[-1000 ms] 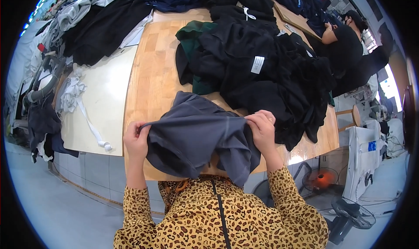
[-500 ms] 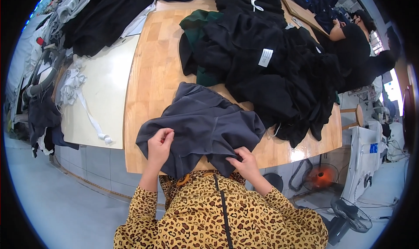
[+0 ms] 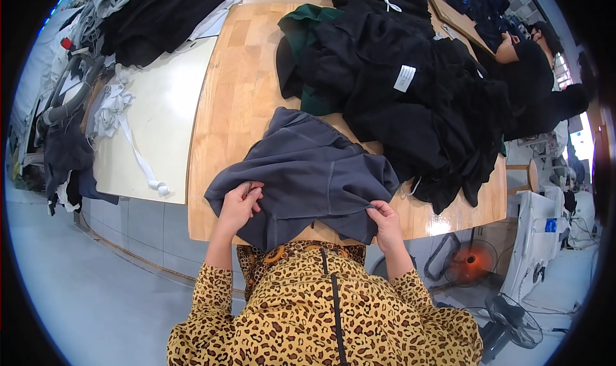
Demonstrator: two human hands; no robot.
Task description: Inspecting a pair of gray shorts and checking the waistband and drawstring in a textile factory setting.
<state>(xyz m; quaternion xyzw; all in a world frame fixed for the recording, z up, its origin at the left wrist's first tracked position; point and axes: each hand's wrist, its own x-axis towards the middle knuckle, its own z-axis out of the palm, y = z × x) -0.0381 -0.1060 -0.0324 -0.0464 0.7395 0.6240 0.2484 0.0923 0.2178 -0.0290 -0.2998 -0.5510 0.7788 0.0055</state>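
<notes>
A dark grey garment (image 3: 298, 167), with seams across it and what looks like two short legs, lies spread on the wooden table in front of me. At its right leg, my right hand (image 3: 387, 223) pinches the fabric edge between thumb and fingers. My left hand (image 3: 239, 207) rests over the garment's left part, its fingers curled together. Something thin and dark shows at those fingertips, too small to name. Beyond the garment lies a big heap of black clothes (image 3: 385, 116), with a white label (image 3: 403, 78) and a dark green piece (image 3: 308, 21) among them.
Left of the wooden table (image 3: 221, 96) stands a cream-topped table (image 3: 160, 109) with a white strip (image 3: 138, 157) on it. More dark garments (image 3: 163, 16) lie at the far left. A person in black (image 3: 529, 71) works at the far right. Below are an orange-centred fan (image 3: 470, 261) and a dark fan (image 3: 513, 318).
My right hand has moved right and slightly up, pulling the right leg's edge outward and flatter. The left hand has shifted a little right. The whole view has moved slightly.
</notes>
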